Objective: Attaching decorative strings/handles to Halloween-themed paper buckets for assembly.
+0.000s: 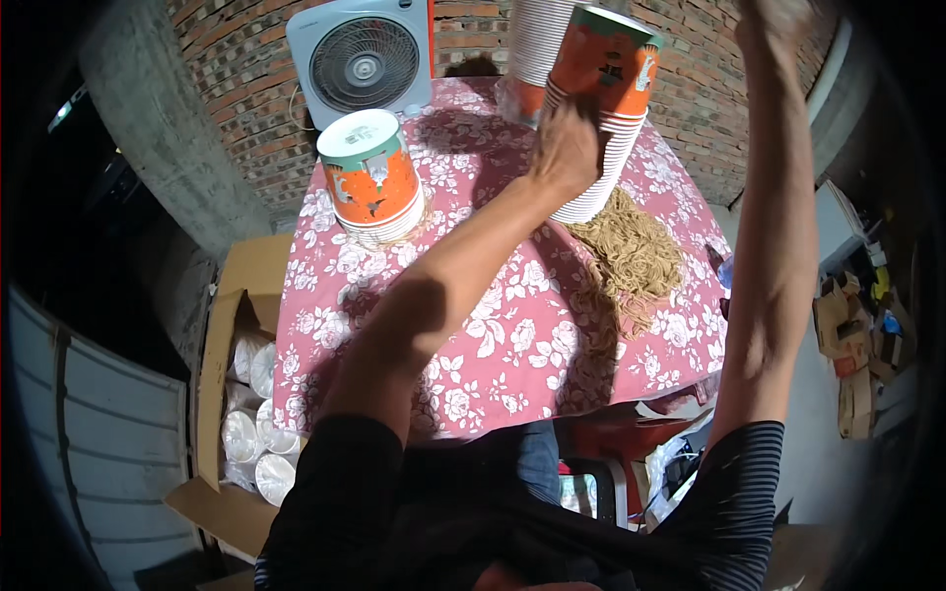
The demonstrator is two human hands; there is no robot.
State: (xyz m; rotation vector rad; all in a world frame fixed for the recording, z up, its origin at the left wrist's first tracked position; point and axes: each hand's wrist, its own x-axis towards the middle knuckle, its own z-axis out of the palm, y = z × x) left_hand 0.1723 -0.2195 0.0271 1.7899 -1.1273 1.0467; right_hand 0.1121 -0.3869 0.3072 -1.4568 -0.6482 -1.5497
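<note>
A tall stack of nested paper buckets [619, 148] leans on the table, its top bucket orange and green with the base facing up. Against the stack's near left side, my left hand [570, 153] is closed with its knuckles toward me; whatever its fingers hold is hidden. My right hand [783, 22] is raised at the upper edge, smeared by motion, and its fingers cannot be made out. A heap of tan cord [631, 251] lies at the stack's foot. Further left stands a shorter upside-down stack of the same buckets [370, 182], with some cord around its base.
Another tall bucket stack [540, 49] is at the table's back, near a grey box fan [363, 69]. A flowered pink cloth [493, 364] covers the table. At left, an open cardboard box [222, 364] holds wrapped white stacks. Torn cardboard [852, 335] sits at right.
</note>
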